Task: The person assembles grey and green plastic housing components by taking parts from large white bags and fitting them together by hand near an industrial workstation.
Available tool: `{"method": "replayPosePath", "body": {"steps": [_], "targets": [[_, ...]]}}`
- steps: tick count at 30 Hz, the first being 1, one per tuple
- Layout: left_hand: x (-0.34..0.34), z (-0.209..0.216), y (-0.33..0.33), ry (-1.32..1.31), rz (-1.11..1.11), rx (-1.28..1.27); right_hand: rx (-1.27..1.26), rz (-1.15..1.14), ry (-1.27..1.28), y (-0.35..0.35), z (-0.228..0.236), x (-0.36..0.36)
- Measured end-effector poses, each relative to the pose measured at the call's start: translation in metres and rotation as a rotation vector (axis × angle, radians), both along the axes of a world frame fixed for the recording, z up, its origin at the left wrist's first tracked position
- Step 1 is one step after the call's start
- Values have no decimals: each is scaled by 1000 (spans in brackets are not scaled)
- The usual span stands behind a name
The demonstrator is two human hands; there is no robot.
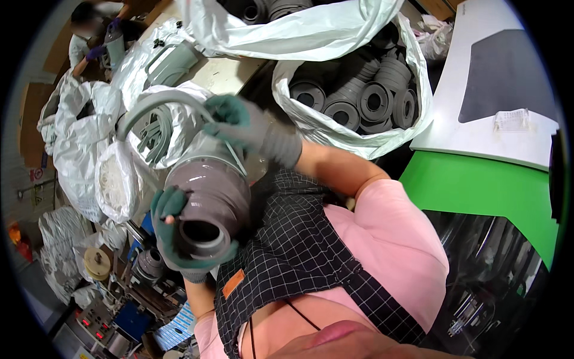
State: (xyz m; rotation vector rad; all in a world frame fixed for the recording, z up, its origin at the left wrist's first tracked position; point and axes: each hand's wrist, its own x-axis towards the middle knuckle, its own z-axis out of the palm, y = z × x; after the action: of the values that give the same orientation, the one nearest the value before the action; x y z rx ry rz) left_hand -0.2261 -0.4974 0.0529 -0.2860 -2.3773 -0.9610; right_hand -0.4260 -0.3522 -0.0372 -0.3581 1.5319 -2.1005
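A rounded grey plastic vessel [209, 191] with a short open neck is held close to my chest. My left hand [173, 233], in a green glove, cups its neck end from below. My right hand [239, 122], also gloved green with a grey cuff, grips a curved grey handle [158, 102] at the vessel's far end, beside a thin white strip [234, 157]. I wear a pink shirt and a black checked apron [293, 251].
White sacks stand ahead: one holds several grey rings [365, 96], another curved grey handles [156, 133]. Another person [89, 36] works at the far left. A white and green machine top [478, 149] lies at right. A control box [101, 329] sits lower left.
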Motion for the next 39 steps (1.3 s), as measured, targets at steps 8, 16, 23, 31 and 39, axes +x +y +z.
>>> {"method": "replayPosePath", "body": {"steps": [8, 16, 23, 31, 39], "targets": [[-56, -3, -7, -126, 401, 338, 1501, -649, 679, 283, -191, -241], [-124, -4, 35, -217, 407, 483, 2024, -20, 732, 342, -291, -306], [-100, -14, 29, -214, 563, 467, 1589, -218, 589, 324, -122, -240], [35, -91, -36, 125, 963, 700, 483, 26, 127, 211, -68, -152], [155, -135, -27, 769, 645, 1796, 13, 236, 551, -24, 36, 0]]}}
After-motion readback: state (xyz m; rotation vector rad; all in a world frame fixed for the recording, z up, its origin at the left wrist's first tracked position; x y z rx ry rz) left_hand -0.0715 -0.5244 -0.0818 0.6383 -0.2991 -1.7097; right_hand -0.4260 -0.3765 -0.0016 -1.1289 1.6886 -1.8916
